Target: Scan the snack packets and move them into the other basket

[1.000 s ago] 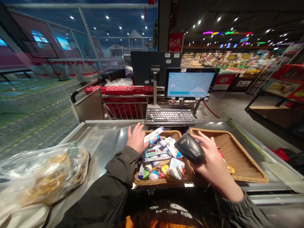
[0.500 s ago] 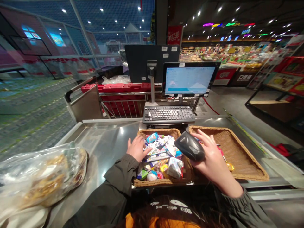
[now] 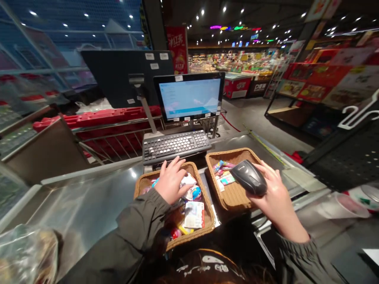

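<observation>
My right hand (image 3: 274, 195) is wrapped round a black handheld barcode scanner (image 3: 249, 177), held above the right wicker basket (image 3: 233, 197). Several small colourful packets (image 3: 226, 179) lie at that basket's left side. Over the far part of the left wicker basket (image 3: 209, 211) is my left hand (image 3: 172, 181), its fingers spread and nothing visible in them. Beneath and around it are many small packaged items, among them a white box (image 3: 194, 215) and a blue wrapped piece (image 3: 196, 192). My left hand and sleeve hide part of this pile.
Behind the baskets stand a keyboard (image 3: 177, 146) and a lit monitor (image 3: 191, 98), with a dark screen (image 3: 118, 79) seen from its back. A clear plastic bag (image 3: 29, 252) lies on the metal counter (image 3: 89, 205) at left. A cup (image 3: 345, 205) stands at right.
The view has turned to the right. My left hand has moved from the left rim to over the left basket's far part. My right hand still holds the scanner.
</observation>
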A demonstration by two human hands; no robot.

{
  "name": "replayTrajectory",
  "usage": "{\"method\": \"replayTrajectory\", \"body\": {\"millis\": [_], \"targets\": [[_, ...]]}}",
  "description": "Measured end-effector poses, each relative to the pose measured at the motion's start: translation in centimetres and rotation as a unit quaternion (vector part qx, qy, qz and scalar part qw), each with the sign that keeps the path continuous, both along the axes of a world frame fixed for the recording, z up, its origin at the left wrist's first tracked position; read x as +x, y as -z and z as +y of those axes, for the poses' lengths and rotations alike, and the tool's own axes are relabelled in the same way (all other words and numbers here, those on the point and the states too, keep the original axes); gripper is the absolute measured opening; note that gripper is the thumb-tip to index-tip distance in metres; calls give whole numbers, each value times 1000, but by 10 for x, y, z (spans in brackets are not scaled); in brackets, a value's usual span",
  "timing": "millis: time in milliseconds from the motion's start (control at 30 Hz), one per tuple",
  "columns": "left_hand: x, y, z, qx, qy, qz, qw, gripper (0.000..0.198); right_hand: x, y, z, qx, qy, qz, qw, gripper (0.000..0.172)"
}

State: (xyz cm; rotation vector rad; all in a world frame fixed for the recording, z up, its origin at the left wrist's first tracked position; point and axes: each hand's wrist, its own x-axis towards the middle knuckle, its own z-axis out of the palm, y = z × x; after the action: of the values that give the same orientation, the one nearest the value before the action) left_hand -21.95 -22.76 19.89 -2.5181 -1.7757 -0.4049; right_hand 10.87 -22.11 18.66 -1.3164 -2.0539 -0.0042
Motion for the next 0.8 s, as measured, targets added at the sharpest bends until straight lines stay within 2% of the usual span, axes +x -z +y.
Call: {"method": "replayTrajectory", "body": {"millis": [100, 200, 400, 567, 700, 800], "targets": [[39, 7, 39, -26, 53, 19, 998, 30, 30, 8, -4, -1, 44, -4, 999, 35], [82, 22, 80, -52, 99, 31, 993, 32, 54, 16, -8, -4, 76, -6, 997, 30], [166, 71, 149, -90, 171, 83, 978, 45, 88, 26, -14, -15, 124, 0, 992, 31], [223, 118, 187, -119, 183, 116, 969, 66, 106, 30, -16, -46, 154, 6, 987, 34], [254, 150, 207, -127, 179, 134, 966, 57, 113, 34, -13, -58, 162, 11, 985, 35], [265, 169, 220, -131, 191, 141, 963, 54, 117, 35, -10, -63, 163, 21, 984, 39]]}}
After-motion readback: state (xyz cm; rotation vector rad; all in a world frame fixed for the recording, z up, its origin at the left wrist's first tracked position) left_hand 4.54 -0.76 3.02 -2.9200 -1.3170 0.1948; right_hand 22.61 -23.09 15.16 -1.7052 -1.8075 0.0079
